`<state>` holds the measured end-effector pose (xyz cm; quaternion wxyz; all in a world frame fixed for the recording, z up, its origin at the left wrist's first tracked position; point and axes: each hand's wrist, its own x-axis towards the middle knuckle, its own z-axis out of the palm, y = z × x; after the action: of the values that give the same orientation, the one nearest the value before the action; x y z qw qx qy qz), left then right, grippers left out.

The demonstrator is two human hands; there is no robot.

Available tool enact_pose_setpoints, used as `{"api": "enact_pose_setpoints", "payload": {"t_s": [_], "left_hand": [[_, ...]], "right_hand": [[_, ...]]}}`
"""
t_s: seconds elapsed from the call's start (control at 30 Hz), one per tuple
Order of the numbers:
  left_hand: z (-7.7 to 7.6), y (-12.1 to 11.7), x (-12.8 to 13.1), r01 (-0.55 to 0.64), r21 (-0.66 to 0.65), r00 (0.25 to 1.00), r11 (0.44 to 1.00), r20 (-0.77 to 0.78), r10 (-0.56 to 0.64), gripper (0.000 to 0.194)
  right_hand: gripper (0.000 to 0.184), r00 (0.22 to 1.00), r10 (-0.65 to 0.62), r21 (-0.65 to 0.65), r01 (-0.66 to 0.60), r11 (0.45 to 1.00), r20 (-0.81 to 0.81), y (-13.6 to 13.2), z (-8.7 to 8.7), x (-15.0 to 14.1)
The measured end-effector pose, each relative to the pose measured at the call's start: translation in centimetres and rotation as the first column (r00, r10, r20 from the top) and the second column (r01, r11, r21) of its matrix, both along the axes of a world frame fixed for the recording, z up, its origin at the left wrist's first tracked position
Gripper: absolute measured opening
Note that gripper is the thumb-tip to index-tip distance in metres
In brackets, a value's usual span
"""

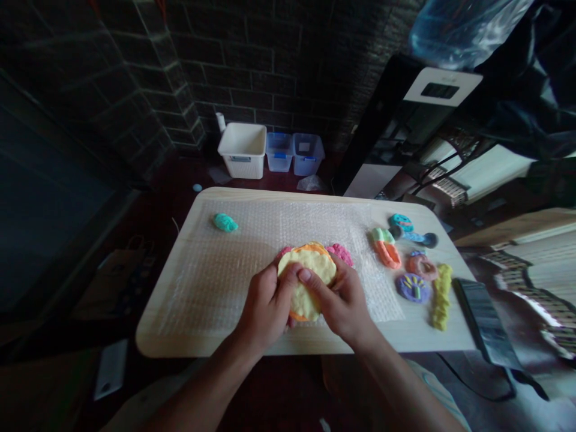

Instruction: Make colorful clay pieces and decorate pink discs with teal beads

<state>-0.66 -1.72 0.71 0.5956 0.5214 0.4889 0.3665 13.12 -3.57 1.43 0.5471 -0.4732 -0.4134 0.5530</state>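
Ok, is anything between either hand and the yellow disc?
Nothing visible on top: the left hand and right hand both press the yellow disc directly. Its underside is hidden, so I can't tell there.

The scene is dim, the brick wall sinking into near-black shadow, while the pale table takes a soft, muted light and the bubble wrap shows a faint sheen. Whitish glare streaks the clear plastic at upper right. Wide-angle distortion stretches the outer edges, where detail turns smeared and soft; the middle looks clearer.
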Motion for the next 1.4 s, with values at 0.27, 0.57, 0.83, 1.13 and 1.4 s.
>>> {"api": "enact_pose_setpoints", "payload": {"t_s": [0.27, 0.57, 0.83, 1.13, 1.4], "left_hand": [[-0.1, 0.5, -0.2, -0.12, 0.25, 0.983, 0.961, -0.108, 0.151, 0.05], [-0.3, 0.8, -0.3, -0.186, 0.148, 0.982, 0.971, 0.007, 0.187, 0.049], [-0.1, 0.9, -0.5, -0.261, 0.158, 0.961, 0.952, -0.049, 0.272, 0.05], [0.0, 0.8, -0.5, -0.116, 0.066, 0.993, 0.991, 0.027, 0.115, 0.037], [0.0, 0.6, 0.1, -0.103, 0.328, 0.973, 0.939, -0.164, 0.164, 0.032]], "right_hand": [[0.031, 1.0, -0.007, -0.027, 0.006, 1.0, -0.025, -0.1, -0.7, 0.1], [0.05, 0.992, -0.079, -0.051, 0.084, 0.995, 0.102, -0.4, -1.0, -0.1], [0.047, 0.998, -0.07, 0.006, 0.07, 0.998, 0.007, -0.7, -1.6, -0.6], [0.042, 0.99, -0.064, 0.03, 0.06, 0.998, 0.123, -0.2, -1.5, -0.1], [0.041, 1.0, -0.013, -0.124, 0.01, 0.992, -0.022, -0.2, -1.0, -1.1]]}}
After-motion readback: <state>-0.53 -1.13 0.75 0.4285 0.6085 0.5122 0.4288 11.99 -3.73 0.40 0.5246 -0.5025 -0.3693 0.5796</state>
